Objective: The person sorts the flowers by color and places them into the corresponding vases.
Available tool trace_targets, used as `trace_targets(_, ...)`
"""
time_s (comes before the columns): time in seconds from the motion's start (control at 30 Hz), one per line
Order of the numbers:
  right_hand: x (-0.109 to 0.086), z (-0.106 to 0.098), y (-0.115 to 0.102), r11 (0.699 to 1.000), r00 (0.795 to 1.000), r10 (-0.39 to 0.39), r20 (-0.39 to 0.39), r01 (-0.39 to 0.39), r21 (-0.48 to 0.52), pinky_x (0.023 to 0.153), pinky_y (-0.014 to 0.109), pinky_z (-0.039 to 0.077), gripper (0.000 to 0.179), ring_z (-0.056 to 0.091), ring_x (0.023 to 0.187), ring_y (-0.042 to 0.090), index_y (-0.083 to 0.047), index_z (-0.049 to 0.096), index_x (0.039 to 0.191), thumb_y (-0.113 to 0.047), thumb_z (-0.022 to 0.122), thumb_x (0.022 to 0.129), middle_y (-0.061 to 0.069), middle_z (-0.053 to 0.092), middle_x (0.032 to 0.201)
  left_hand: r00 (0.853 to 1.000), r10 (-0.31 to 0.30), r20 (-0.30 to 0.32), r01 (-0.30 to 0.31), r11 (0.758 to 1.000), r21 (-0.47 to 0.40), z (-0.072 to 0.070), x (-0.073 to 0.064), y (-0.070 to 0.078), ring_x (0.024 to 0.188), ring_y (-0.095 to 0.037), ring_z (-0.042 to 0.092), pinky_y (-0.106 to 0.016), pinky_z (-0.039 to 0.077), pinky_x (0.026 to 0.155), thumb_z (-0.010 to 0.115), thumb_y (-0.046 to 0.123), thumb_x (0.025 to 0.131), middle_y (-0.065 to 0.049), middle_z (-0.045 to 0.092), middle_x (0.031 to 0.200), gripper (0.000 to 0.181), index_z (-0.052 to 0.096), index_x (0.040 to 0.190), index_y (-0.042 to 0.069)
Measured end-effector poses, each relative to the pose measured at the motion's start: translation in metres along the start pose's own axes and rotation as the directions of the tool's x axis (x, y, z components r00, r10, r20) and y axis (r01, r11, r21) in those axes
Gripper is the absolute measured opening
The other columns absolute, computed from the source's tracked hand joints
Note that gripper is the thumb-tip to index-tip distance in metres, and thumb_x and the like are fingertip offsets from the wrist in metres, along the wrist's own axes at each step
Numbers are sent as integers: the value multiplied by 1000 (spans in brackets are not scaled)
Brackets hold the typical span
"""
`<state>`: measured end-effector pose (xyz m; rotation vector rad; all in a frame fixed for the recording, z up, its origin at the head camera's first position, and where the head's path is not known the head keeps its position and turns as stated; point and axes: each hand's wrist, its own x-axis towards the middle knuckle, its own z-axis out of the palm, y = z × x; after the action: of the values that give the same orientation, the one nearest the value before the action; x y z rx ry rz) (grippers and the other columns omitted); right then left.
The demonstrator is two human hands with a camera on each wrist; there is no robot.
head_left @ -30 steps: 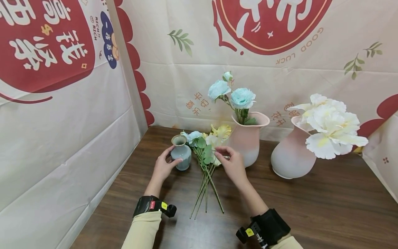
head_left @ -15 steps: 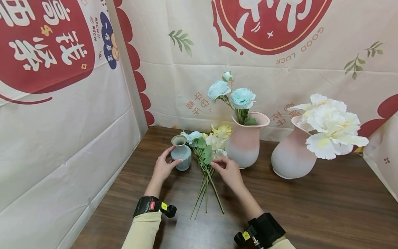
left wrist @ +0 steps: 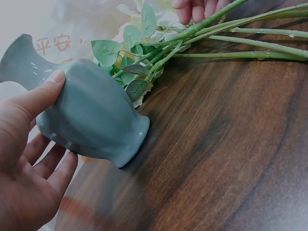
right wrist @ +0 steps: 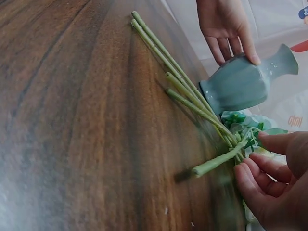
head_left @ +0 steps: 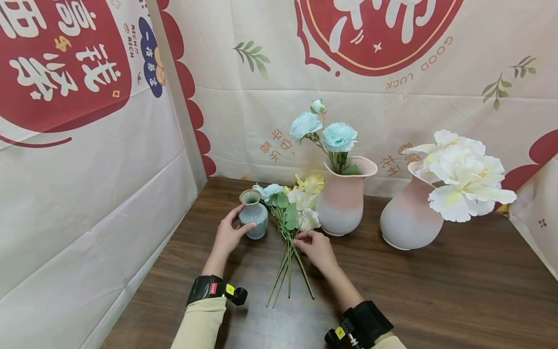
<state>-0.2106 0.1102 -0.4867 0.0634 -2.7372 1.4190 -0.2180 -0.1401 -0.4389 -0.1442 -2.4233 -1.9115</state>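
Note:
My left hand (head_left: 227, 233) holds a small blue-grey vase (head_left: 255, 219) upright on the table's left side. In the left wrist view, the thumb presses on one side of the vase (left wrist: 91, 110) and the fingers lie along the other. Beside it lies a bunch of artificial flowers, their green stems (head_left: 288, 271) crossing and pointing toward me. My right hand (head_left: 317, 249) is at the upper part of these stems. In the right wrist view, its thumb and fingers are parted around the nearest stem (right wrist: 214, 164), with a gap between fingertips. Blue, white (head_left: 308, 219) and yellow blooms lie beyond.
Behind the bunch stands a pink-and-white vase (head_left: 342, 206) with light blue flowers (head_left: 340, 137). Farther right, a similar vase (head_left: 411, 218) holds large white blooms (head_left: 471, 177). Printed cloth (head_left: 244, 126) hangs behind and along the left of the wooden table (head_left: 457, 286).
My right hand has come down and left, from beside the white bloom to the stems. The left hand and the vase stay where they were.

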Motion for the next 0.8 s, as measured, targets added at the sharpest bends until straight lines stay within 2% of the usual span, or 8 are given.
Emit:
trace_targets(0.2, -1, 4, 2, 1000, 1000, 10, 12, -10, 3, 63, 26, 56, 11, 67, 70, 10, -7, 76, 94, -16, 76, 88, 6, 76, 89, 1000, 3, -4, -3, 1000, 11, 0, 1, -2, 143, -42, 39, -54, 37, 118, 72, 6, 90, -29, 38, 154, 67, 42, 149, -2)
trace_targets(0.57, -3, 8, 3, 1000, 1000, 1, 10, -1, -27, 55, 25, 50, 12, 61, 60, 8, -8, 74, 91, -14, 80, 83, 1, 73, 75, 1000, 5, 5, -5, 1000, 4, 0, 2, -2, 144, -42, 37, -54, 35, 118, 72, 7, 91, -28, 37, 155, 67, 41, 149, -2)
trace_targets(0.8, -5, 9, -1, 1000, 999, 19, 31, -18, -25, 51, 25, 48, 8, 60, 57, 10, -6, 75, 91, -10, 77, 85, 5, 73, 76, 1000, -5, 2, 5, 1000, 5, 0, 3, -4, 144, -42, 37, -53, 36, 119, 72, 8, 91, -27, 36, 156, 67, 41, 150, 0)
